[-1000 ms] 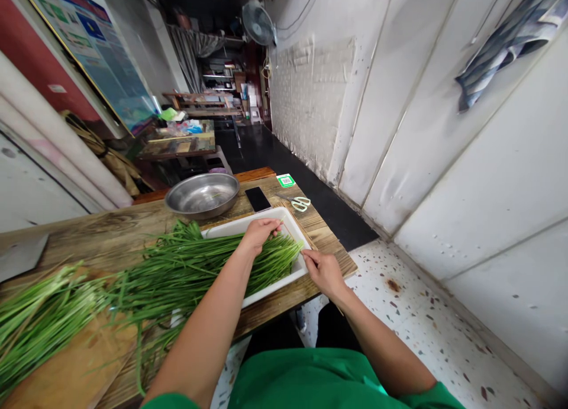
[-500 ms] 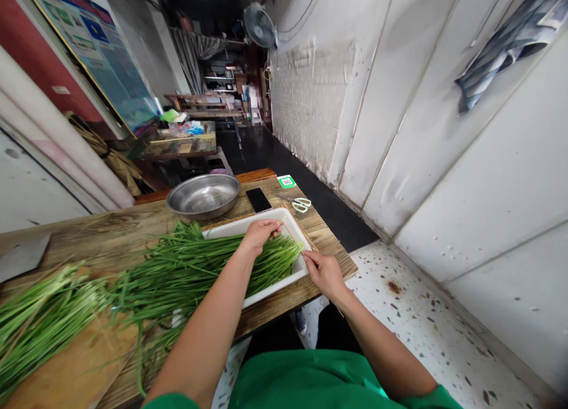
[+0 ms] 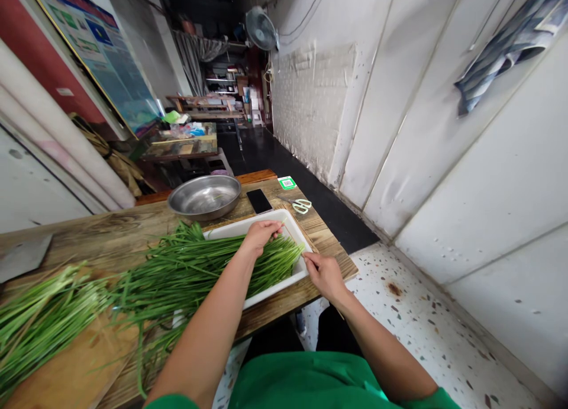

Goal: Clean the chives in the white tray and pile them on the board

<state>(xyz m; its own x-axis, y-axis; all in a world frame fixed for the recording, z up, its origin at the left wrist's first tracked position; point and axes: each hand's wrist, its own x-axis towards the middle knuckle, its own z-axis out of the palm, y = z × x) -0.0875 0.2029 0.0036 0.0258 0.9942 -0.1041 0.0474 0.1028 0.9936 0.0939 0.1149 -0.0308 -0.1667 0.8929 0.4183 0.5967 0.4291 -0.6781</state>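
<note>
Long garlic chives (image 3: 177, 273) with pale stem ends fill a white plastic tray (image 3: 275, 289) and spill out over its left side. Above the stem ends, my left hand (image 3: 262, 236) is closed in a pinch, with the pale tip of one chive stalk showing at its fingertips. My right hand (image 3: 326, 273) is closed by the tray's near right corner, thumb and finger pressed together beside the stem ends. What it pinches, if anything, is too small to make out. My left forearm hides part of the chives.
Behind the tray are a steel basin (image 3: 204, 197), a black phone (image 3: 258, 201) and scissors (image 3: 300, 205). A green code card (image 3: 287, 183) lies at the table's far corner. Leftward, more chives (image 3: 48, 314) rest on a cutting board (image 3: 84, 361), near a cleaver blade (image 3: 26, 258).
Both hands keep almost the same place and pinched shape. The view has shifted very slightly; the chives and tray look unchanged.
</note>
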